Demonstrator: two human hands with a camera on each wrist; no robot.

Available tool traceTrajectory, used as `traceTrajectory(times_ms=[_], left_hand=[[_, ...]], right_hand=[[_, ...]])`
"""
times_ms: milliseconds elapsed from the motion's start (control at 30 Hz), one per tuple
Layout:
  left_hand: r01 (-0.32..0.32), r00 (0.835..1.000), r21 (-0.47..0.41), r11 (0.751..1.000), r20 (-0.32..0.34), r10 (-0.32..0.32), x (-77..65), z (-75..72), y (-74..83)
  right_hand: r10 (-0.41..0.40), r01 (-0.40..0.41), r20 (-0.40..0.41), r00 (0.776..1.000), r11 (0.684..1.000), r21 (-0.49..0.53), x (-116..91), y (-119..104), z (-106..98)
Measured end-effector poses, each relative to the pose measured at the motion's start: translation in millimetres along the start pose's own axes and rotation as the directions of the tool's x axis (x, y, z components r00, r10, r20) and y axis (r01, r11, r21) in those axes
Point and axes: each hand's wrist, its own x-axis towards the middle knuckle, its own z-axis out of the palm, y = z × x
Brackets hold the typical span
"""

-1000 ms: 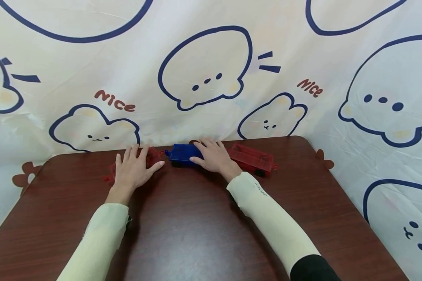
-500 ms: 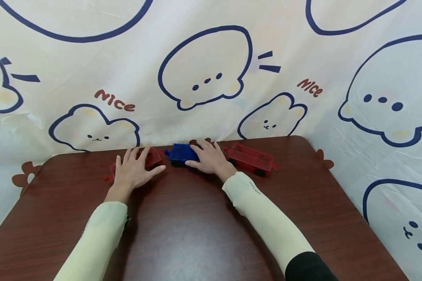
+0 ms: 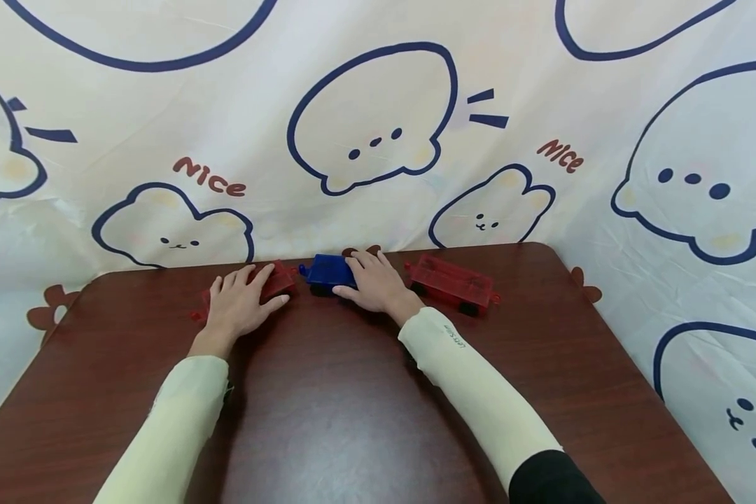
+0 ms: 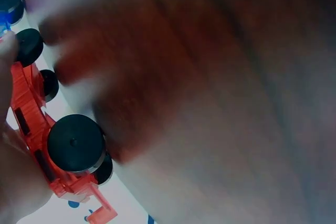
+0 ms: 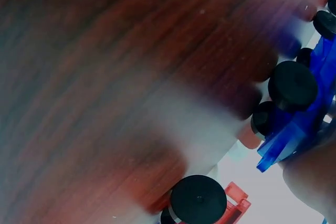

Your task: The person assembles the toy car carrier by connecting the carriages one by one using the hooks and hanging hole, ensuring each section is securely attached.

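Observation:
My left hand [image 3: 239, 304] lies over a translucent red toy train car [image 3: 281, 278], fingers across its top and thumb along its near side. The left wrist view shows this red car's body [image 4: 31, 103], black wheels and end hook. To its right, my right hand [image 3: 376, 283] holds a blue toy train car [image 3: 330, 271] by its right part, thumb in front, fingers over the back. The blue car's hook points at the left red car's end, very near it. A second red car [image 3: 453, 283] stands apart on the right, untouched.
The cars stand along the far edge of a dark brown wooden table [image 3: 315, 420]. Close behind and at the right hangs a white curtain [image 3: 365, 224] with blue cartoon outlines. Pale sleeves cover both forearms.
My right hand has shifted left over the blue car, leaving more of the right red car showing. My left thumb has drawn in slightly. The head view has shifted a little.

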Motion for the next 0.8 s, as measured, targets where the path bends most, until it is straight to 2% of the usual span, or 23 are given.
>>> traceTrajectory(times_ms=[233,800], left_hand=[[-0.017,1.000,-0.022,1.000,0.005,0.017,0.7,-0.9,1.5],[-0.060,0.998,-0.081,0.995,0.015,0.061,-1.6,-6.0,-3.9]], right_hand=[[0.006,-0.005,-0.029,1.000,1.000,0.021,1.4,2.0,2.3],[-0.014,0.012,-0.036,0.999,0.999,-0.038,-0.4,1.8,4.3]])
